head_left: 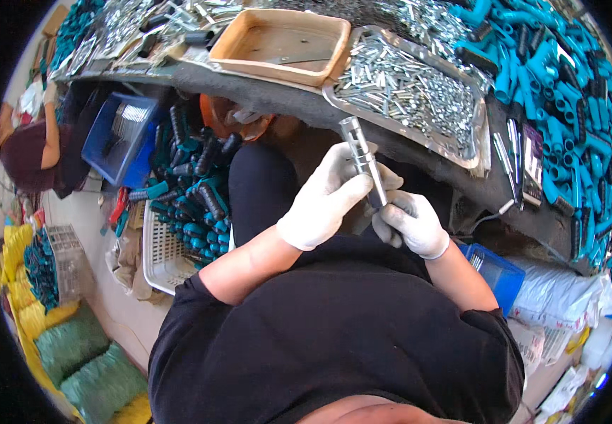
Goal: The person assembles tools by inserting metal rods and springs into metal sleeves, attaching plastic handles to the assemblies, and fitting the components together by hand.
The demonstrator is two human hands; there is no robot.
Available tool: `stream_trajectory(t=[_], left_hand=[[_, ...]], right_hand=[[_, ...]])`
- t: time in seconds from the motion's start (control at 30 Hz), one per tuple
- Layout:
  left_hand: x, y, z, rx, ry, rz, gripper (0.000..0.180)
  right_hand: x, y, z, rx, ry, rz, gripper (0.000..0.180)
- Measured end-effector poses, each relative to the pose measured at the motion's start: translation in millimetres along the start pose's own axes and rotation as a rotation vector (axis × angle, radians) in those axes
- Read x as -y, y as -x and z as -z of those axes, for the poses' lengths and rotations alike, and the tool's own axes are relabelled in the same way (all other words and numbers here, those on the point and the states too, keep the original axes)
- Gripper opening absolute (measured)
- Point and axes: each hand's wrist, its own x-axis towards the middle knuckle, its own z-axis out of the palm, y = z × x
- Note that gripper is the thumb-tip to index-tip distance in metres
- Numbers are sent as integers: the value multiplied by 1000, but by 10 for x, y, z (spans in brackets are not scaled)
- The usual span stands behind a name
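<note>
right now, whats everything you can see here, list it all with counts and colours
metal tube: one, silver, gripped by both gloved hands in front of the table edge
metal tray: one, silver, on the table, heaped with small silver parts, too many to count
wooden tray: one, tan, on the table left of the metal tray
teal handles: a big pile, teal and black, right side of the table
white basket: one, on the floor at left, full of teal and black handles
blue bin: one, under the table at left
sacks: several, yellow and green, lower left floor
left hand: white glove, closed round the tube
right hand: white glove, holding the tube's lower end
</note>
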Motion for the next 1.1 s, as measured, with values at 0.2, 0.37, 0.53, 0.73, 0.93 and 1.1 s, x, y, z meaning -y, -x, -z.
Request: stream_trajectory(t=[0.2, 0.37, 0.53, 0.73, 0.93, 1.1], left_hand=[[33, -2, -190, -108, -174, 156, 56], [360, 50, -202, -67, 15, 251, 51], [546, 73, -313, 16, -229, 538, 40], [677, -99, -503, -3, -281, 698, 31], [639, -145, -403, -81, -386, 783, 31], [845, -197, -226, 459, -919, 367, 17]], right_hand=[[6, 139, -153, -34, -13, -117, 27], [-377, 438, 65, -53, 230, 101, 28], [-755, 1576, 926, -263, 641, -300, 25], [-2203, 3072, 2425, -1029, 651, -827, 31], [-3013, 2835, 2730, -1083, 759, -1053, 39], [-2997, 2849, 2624, -1185, 547, -887, 45]])
